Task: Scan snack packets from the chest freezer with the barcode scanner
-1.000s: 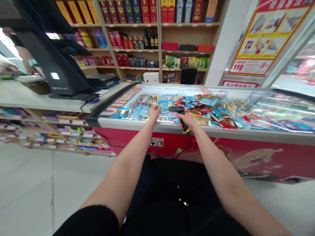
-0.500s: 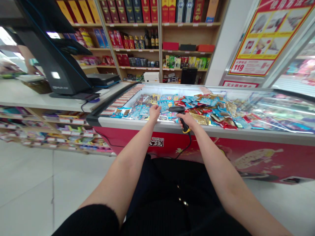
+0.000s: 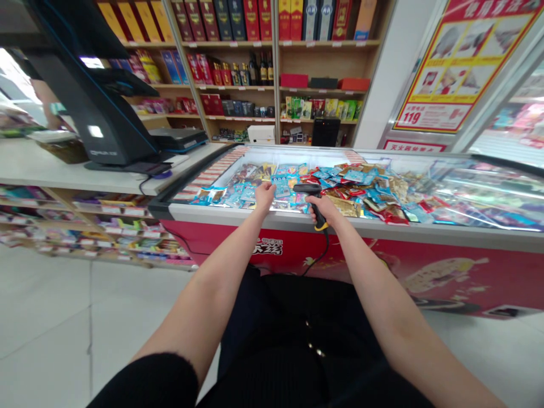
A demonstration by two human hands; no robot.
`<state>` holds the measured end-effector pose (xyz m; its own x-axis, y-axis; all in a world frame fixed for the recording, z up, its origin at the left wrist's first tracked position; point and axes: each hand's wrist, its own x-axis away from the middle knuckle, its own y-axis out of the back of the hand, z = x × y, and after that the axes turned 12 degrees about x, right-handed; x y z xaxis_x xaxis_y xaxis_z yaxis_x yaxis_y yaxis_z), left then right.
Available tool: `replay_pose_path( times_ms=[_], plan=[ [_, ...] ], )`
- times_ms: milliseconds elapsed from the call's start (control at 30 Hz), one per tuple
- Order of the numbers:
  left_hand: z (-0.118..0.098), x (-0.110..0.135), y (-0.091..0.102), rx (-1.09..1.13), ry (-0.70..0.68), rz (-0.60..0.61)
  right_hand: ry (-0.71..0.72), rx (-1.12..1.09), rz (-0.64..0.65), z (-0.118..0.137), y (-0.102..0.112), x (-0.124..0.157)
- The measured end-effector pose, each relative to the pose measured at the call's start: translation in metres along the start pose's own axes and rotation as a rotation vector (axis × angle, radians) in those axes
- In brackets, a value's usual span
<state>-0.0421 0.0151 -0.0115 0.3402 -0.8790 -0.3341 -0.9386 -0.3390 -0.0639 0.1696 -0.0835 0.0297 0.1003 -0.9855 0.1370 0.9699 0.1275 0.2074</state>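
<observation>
My left hand (image 3: 264, 195) is over the near edge of the chest freezer (image 3: 204, 214), fingers pinched together at the left edge of a blue ice-cream packet (image 3: 279, 186). To its right, my right hand (image 3: 323, 208) is wrapped round the grip of a black and yellow barcode scanner (image 3: 307, 188). The scanner's head faces left, towards the packet, and its cable hangs down in front of the freezer. Below and beyond both hands lie many wrapped ice creams (image 3: 361, 181) in blue, red and gold.
On the left, a white counter (image 3: 25, 164) bears a dark checkout terminal (image 3: 114, 119) and a covered basket (image 3: 59, 146). Shelves of boxes and bottles (image 3: 261, 68) stand behind the freezer. A red and yellow poster (image 3: 463, 62) hangs at the right. Another person's arm (image 3: 45, 102) shows at the far left.
My left hand has shifted slightly left and down. The scanner in my right hand has stayed almost where it was, a touch further right.
</observation>
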Motion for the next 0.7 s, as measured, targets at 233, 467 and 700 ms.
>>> replay_pose_path(
  times_ms=[233,467,700],
  plan=[
    [-0.024,-0.020,0.049,-0.180,-0.104,-0.142,-0.029,-0.039,-0.036,0.002,0.000,0.001],
    [-0.031,-0.008,0.095,-0.623,-0.063,-0.322,-0.007,-0.101,-0.065,-0.006,0.003,-0.006],
    [-0.036,0.019,0.066,-0.697,-0.238,-0.251,-0.004,-0.176,-0.089,-0.010,0.020,-0.009]
  ],
)
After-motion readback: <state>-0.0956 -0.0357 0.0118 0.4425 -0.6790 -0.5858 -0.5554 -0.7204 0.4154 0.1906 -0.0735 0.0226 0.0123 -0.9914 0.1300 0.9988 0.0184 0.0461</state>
